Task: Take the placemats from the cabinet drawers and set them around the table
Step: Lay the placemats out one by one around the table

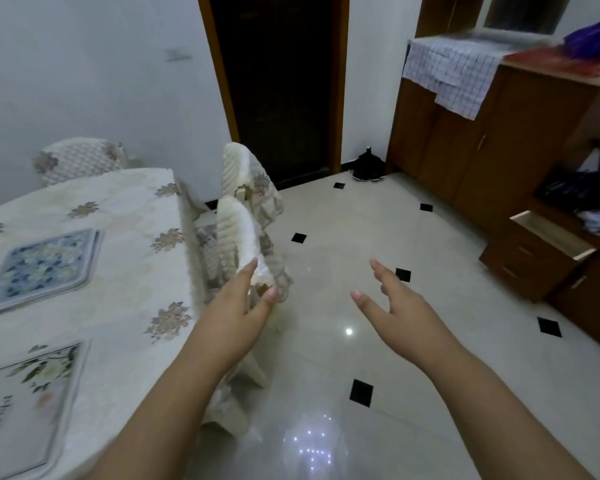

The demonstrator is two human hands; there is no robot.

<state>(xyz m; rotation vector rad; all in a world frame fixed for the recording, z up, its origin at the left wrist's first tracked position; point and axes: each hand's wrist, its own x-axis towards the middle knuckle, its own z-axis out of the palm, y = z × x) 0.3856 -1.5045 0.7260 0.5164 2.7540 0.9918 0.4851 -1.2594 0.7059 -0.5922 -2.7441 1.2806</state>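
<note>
Two placemats lie flat on the table (129, 271) at the left: a blue floral placemat (42, 268) farther away and a white flower placemat (25, 403) nearer me. My left hand (236, 306) reaches forward beside the table's right edge, fingers apart and empty, in front of a chair back. My right hand (395, 306) is stretched out over the floor, fingers spread, holding nothing. At the right, a low brown cabinet has its top drawer (551, 233) pulled open; what is inside it is hidden.
Two covered chairs (243, 216) stand along the table's right side, a third chair (77, 161) at the far end. A tall brown cabinet (482, 143) with a checked cloth lines the right wall. A dark doorway (278, 91) is ahead. Glossy tiled floor (343, 254) lies between table and cabinets.
</note>
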